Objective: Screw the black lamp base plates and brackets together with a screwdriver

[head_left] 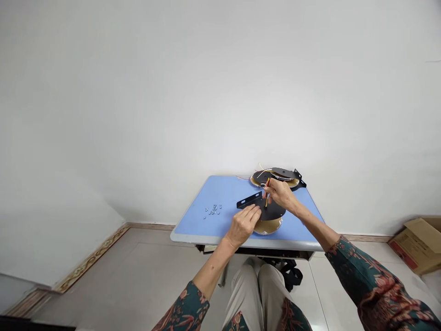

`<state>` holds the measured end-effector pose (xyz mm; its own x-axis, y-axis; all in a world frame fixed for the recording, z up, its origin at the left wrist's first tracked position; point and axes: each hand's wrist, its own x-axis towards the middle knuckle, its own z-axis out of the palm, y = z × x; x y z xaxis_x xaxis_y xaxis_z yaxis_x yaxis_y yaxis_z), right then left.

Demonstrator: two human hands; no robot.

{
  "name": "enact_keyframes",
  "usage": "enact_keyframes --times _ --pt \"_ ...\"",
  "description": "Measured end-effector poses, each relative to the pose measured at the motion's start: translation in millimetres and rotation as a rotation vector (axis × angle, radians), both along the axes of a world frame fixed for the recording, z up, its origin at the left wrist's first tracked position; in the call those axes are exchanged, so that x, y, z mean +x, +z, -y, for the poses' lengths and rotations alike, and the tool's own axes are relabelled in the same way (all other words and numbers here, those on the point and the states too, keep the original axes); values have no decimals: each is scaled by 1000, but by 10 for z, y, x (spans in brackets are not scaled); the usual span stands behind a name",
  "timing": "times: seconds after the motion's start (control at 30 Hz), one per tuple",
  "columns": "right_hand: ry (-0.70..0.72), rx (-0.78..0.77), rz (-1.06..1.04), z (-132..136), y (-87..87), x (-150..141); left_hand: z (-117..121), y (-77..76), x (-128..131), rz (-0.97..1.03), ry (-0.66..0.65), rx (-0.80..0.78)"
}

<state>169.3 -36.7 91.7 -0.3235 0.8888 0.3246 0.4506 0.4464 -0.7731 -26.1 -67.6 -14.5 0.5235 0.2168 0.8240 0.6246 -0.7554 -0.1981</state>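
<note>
A round black metal plate (pixel 274 211) with a bent, slotted flange is tilted over a round tan disc (pixel 267 226) with a whitish edge. My left hand (pixel 242 225) grips the plate's near left side, fingers on top and thumb hidden. Over the plate's middle, my right hand (pixel 280 192) is closed on a bundle of red, yellow and white wires (pixel 267 197) that rises from the plate's centre hole. Small shiny screws (pixel 213 210) lie scattered to the left of my left hand.
Several similar black plates and tan discs (pixel 284 174) are stacked at the table's back right, with loose wires sticking out. The blue-topped table (pixel 198 230) stands against a white wall. An open cardboard box (pixel 418 241) sits on the floor at right.
</note>
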Motion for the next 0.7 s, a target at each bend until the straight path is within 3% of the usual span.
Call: enact_keyframes --times 0.17,0.47,0.53,0.7 --pt "-6 -23 -30 -90 -123 32 -35 -162 10 20 -11 -35" --pt "-56 -91 -334 -269 -322 59 -80 -326 -87 -85 -22 -73" --pt "-96 -51 -314 -261 -317 74 -73 -321 -103 -124 -19 -78" --pt "-288 180 -39 -216 -277 111 -54 -351 -170 -179 -24 -109"
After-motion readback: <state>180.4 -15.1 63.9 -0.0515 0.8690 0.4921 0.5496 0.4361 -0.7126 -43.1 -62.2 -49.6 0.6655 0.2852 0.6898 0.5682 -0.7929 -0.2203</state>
